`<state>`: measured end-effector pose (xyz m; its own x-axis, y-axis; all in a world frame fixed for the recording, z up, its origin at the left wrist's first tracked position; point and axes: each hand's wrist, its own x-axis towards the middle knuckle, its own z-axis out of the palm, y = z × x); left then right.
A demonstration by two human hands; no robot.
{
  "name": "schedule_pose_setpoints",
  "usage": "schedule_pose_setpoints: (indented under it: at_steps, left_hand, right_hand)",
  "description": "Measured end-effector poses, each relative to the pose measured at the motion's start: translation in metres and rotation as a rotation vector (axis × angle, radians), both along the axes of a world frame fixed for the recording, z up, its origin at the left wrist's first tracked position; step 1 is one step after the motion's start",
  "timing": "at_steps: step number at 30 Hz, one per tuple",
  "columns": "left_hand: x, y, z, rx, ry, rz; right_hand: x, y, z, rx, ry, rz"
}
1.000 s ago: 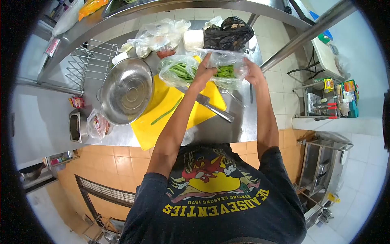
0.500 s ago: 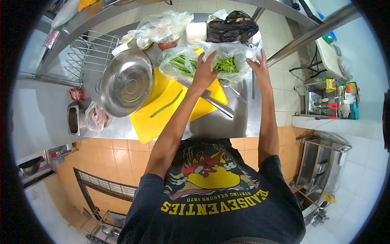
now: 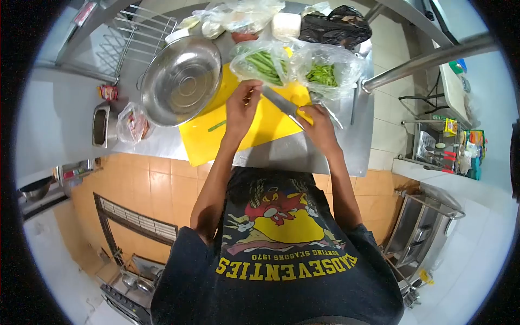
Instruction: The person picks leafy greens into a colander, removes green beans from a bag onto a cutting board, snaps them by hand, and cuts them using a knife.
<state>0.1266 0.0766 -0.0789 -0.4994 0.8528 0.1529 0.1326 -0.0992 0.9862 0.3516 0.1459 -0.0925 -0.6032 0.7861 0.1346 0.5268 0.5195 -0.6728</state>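
My right hand (image 3: pixel 320 130) is closed around the handle end of a knife (image 3: pixel 279 100), whose blade points up and left over the yellow cutting board (image 3: pixel 197 149). My left hand (image 3: pixel 241 111) is over the board near the blade's tip, its fingers curled; what they hold, if anything, is hidden. A green bean (image 3: pixel 216 126) lies on the board, its upper part behind my left hand. Just beyond the board is a clear bag of green beans (image 3: pixel 265 64). To the right of it is another clear bag with chopped green pieces (image 3: pixel 320 75).
A large steel basin (image 3: pixel 187 81) stands left of the board, near a wire rack (image 3: pixel 143 38). A small plastic bag (image 3: pixel 132 123) and a steel container (image 3: pixel 102 125) are at the left. A black plastic bag (image 3: pixel 336 27) and a white block (image 3: pixel 286 26) stand at the back.
Both hands have come away from the plastic bags, back toward the board. My right hand has taken hold of the knife. The bags now lie apart, and the whole view has shifted.
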Motion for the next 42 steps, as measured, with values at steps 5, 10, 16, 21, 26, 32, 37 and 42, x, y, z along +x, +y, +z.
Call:
schedule_pose_setpoints:
  at_steps: [5, 10, 16, 21, 26, 32, 37, 42]
  left_hand:
    - [-0.027, -0.065, -0.040, -0.321, 0.759, 0.170]
    - [-0.025, -0.076, -0.057, -0.425, 0.807, 0.172]
    - [-0.024, -0.080, -0.062, -0.428, 0.779, 0.146]
    - [-0.018, -0.072, -0.053, -0.392, 0.775, 0.152]
    - [-0.021, -0.060, -0.066, -0.421, 0.683, 0.121]
    - [-0.018, -0.063, -0.054, -0.415, 0.544, 0.083]
    - [-0.016, -0.061, -0.058, -0.287, 0.641, 0.150]
    - [-0.011, -0.050, -0.063, -0.319, 0.573, 0.179]
  right_hand:
    - [-0.011, -0.015, -0.023, -0.010, -0.194, -0.011]
    - [-0.010, -0.013, -0.032, 0.086, -0.226, 0.060]
    - [-0.009, -0.030, -0.009, -0.151, -0.144, -0.040]
    - [-0.010, -0.048, 0.000, -0.210, -0.084, -0.010]
    - [-0.015, -0.057, -0.012, -0.178, -0.035, 0.029]
    - [-0.025, -0.066, -0.006, -0.199, -0.074, 0.087]
    - [-0.027, -0.069, -0.015, -0.114, -0.133, 0.138]
    - [-0.031, -0.073, -0.007, -0.190, -0.200, 0.127]
